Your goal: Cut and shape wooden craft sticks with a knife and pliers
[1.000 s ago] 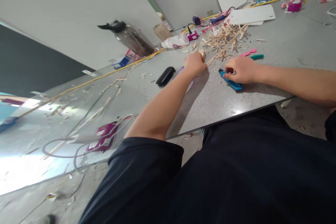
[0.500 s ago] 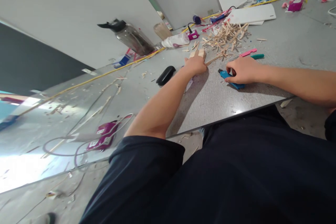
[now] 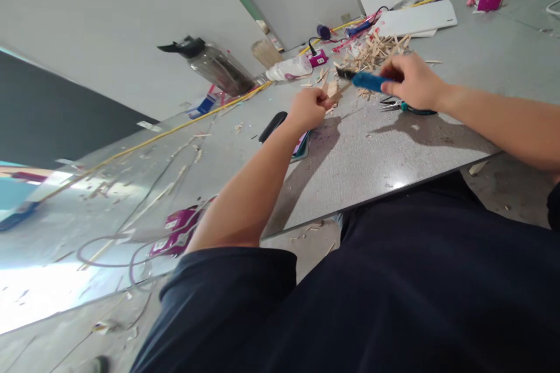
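Note:
My left hand (image 3: pixel 308 107) is closed on a thin flat wooden stick (image 3: pixel 342 92), which points up and to the right from my fingers. My right hand (image 3: pixel 417 81) grips a blue utility knife (image 3: pixel 366 81), its dark blade end aimed left, above the table and close to the stick's far end. Below the right hand lie pliers (image 3: pixel 400 106) with teal handles, partly in its shadow. Behind the knife spreads a pile of wood sticks and splinters (image 3: pixel 371 53). A pale wooden piece (image 3: pixel 332 87) shows just beyond my left fingers.
A black case (image 3: pixel 272 127) and a phone-like object (image 3: pixel 301 150) lie beside my left forearm. Further back are a dark water bottle (image 3: pixel 219 67), a clear plastic bottle (image 3: pixel 289 68) and a white board (image 3: pixel 415 18). A purple box with cables (image 3: pixel 177 230) sits at left.
My right hand has lifted the blue utility knife off the table and moved it up and left. My left hand has drawn back slightly and now pinches a stick. The pliers have come into fuller view.

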A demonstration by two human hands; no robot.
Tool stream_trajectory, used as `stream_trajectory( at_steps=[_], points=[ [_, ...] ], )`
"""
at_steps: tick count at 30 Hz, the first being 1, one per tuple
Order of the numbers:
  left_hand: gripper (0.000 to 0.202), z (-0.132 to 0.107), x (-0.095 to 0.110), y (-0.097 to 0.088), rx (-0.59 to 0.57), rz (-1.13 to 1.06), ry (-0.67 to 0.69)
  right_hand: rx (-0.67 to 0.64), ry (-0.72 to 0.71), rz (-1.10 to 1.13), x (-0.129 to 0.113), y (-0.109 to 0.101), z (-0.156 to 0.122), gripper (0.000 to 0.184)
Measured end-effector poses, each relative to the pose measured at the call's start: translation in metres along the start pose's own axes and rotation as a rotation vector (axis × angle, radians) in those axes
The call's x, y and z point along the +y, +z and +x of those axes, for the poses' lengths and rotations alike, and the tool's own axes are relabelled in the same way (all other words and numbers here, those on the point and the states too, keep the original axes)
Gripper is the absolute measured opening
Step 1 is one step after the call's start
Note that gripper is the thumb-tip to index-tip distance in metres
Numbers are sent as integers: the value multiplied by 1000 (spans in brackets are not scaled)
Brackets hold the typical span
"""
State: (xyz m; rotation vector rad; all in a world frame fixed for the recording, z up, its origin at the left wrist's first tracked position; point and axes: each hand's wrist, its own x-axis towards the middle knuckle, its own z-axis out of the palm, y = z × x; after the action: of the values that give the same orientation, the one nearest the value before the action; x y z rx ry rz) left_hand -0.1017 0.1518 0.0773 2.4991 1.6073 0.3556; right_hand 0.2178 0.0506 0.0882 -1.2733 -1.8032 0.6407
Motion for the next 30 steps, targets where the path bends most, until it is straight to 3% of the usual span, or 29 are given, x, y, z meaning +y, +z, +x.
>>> stream_trajectory(
  at_steps=[3, 6, 8, 11, 14, 19, 24, 27, 30],
  points=[
    [19, -50, 13, -5, -38, -28, 33, 196, -69, 142, 0, -16, 10, 25],
    [11, -111, 28, 1, -146, -30, 161, 335, -75, 207, -1, -19, 17, 32],
    [12, -143, 32, 6, -221, 23, 313, 331, -78, 177, -2, -16, 17, 32],
    [13, -160, 30, 12, -223, 10, 319, 270, -80, 65, -5, -10, 14, 29],
    [9, -137, 30, 18, -175, -6, 302, 253, -85, 70, -10, -4, 8, 24],
    [17, -60, 47, 37, -171, -35, 281, 263, -156, 222, -10, -1, 4, 21],
    [27, 8, 53, 50, -70, 15, 149, 261, -140, 165, -6, -5, 7, 18],
    [27, 22, 48, 47, -34, 28, 115, 263, -79, 130, -11, -9, 5, 12],
    [18, 8, 50, 43, -26, -9, 133, 246, -40, 112, -19, -13, 2, 8]
  ],
)
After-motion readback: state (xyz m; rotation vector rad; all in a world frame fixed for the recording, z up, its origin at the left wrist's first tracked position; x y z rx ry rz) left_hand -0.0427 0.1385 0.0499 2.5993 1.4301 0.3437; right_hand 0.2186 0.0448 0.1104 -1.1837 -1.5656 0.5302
